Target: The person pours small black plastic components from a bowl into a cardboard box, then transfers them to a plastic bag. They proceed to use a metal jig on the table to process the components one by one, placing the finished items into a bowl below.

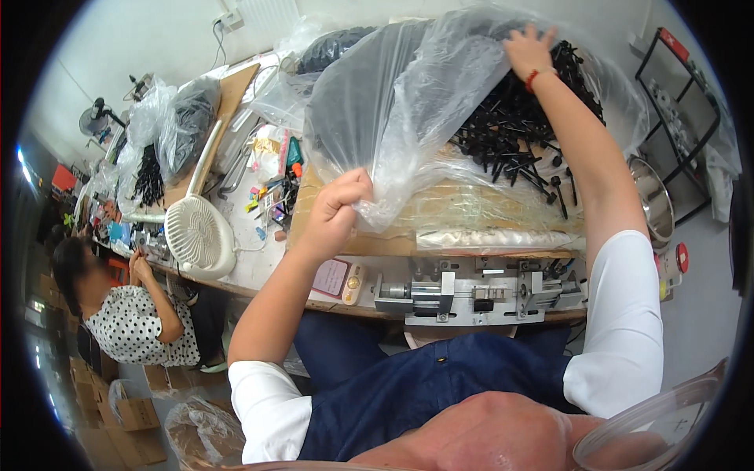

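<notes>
My left hand (339, 210) is closed around a gathered edge of a large clear plastic bag (357, 102), in front of me on the bench. Stretched far forward, my right hand (531, 53) has its fingers spread at the bag's far right part, by the heap; whether it presses on the film I cannot tell. Many small black rod-shaped parts with thicker heads (503, 129) lie in a pile on the opened plastic. Under them is a flattened cardboard sheet (440, 216). Folds of the bag hide the left of the pile.
Before me stands a metal clamping fixture (487, 294), beside a small yellow-and-white device (353, 284). A white fan (198, 231) is to the left, near a seated co-worker (137, 322) in a dotted top. A metal pot (650, 196) and a black rack (679, 118) are on the right.
</notes>
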### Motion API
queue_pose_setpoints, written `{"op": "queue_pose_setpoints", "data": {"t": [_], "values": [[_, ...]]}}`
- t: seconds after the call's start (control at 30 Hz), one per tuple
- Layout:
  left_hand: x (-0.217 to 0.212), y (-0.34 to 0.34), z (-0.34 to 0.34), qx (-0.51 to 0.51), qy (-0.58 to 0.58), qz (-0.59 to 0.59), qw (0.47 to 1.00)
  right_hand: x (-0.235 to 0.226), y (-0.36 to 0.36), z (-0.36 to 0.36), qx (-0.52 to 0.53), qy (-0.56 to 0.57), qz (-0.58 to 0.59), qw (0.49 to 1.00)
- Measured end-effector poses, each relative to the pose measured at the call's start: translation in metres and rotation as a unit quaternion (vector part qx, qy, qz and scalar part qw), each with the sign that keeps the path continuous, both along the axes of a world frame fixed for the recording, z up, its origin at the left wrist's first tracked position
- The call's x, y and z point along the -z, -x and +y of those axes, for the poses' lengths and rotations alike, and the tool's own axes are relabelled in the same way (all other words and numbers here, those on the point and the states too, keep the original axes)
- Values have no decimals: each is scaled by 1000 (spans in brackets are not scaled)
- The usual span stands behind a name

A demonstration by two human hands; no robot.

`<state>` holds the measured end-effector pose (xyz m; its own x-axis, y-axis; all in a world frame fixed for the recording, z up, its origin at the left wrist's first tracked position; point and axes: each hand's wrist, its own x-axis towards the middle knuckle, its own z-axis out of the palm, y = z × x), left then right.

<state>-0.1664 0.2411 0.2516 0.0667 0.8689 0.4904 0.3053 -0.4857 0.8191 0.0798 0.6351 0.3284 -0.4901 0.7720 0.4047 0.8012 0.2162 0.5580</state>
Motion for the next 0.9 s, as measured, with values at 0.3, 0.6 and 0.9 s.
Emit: {"op": "queue_pose_setpoints", "data": {"t": [0.3, 0.6, 0.9], "values": [[-39, -3, 9, -75, -11, -76, 994, -83, -37, 74, -335, 303, 580, 678], [-116, -75, 126, -503, -278, 47, 817, -195, -9, -95, -590, 201, 533, 572], [-147, -101, 202, -245, -248, -93, 933, -103, -23, -216, -605, 219, 310, 700]]}}
